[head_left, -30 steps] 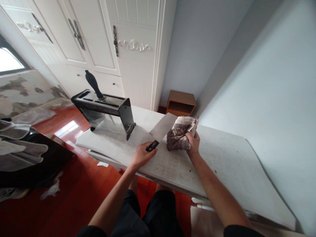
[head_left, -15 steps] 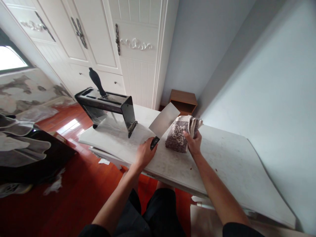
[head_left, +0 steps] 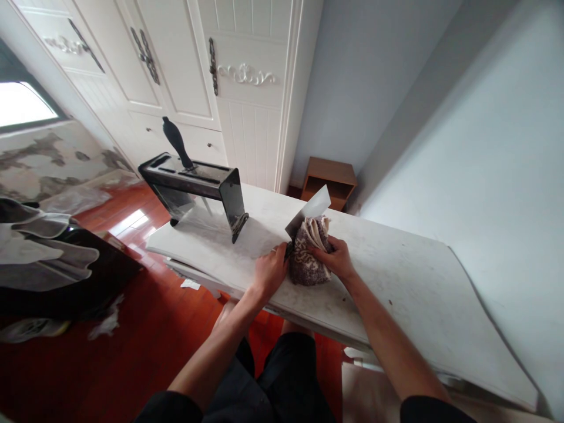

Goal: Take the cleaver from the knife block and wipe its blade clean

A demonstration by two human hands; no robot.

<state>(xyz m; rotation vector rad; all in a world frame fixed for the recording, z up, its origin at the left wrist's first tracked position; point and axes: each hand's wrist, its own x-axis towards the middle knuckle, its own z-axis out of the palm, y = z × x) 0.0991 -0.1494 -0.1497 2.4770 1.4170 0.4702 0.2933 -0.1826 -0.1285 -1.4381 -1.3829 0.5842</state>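
Head camera view: a cleaver was found above the counter, its blade raised at a slant, up and to the right. Its handle lay inside the left grip, the fingers closed around it and hiding most of its length; the blade projected beyond the knuckles.

A folded brown-and-cream cloth stood at the near right side of the blade, masking part of it; whether cloth and steel touched could not be determined. The right grip was closed on the cloth from its right side, thumb across the front.

To the left, a black knife rack stood upright on the counter, apart from both grips, a dark knife handle rising from its top.

Past the counter's far edge were a brown open-fronted cabinet and a white wardrobe. A pale wall bounded the right; at far left, grey fabric lay over dark furniture on a red floor.
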